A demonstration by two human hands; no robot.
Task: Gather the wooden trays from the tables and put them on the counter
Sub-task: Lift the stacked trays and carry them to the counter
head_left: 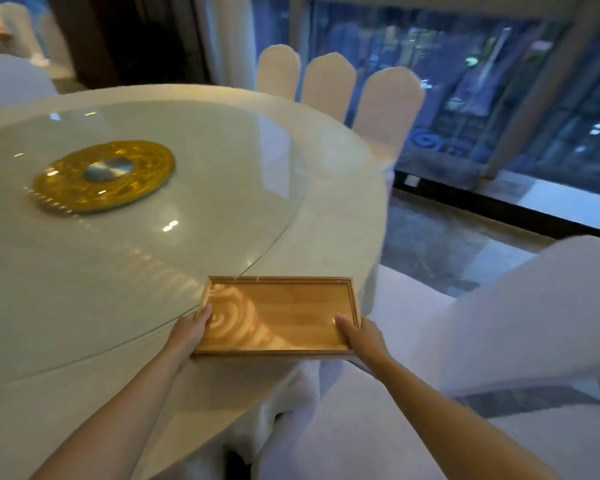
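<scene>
A rectangular wooden tray (291,306) lies at the near right edge of a round white-clothed table (343,188), partly over the rim of the glass turntable. The tray holds nothing; a pale swirl shows on its glossy bottom. My left hand (191,332) grips the tray's left short side, thumb on the rim. At the tray's right short side my right hand (359,332) grips too, its thumb lying inside the tray. Whether the tray still rests on the table or is lifted, I cannot tell.
A glass turntable (187,209) with a gold centre disc (104,176) covers most of the table. White-covered chairs (329,84) stand at the far right side, and another covered chair (499,323) is close on my right. Large windows (482,98) are beyond.
</scene>
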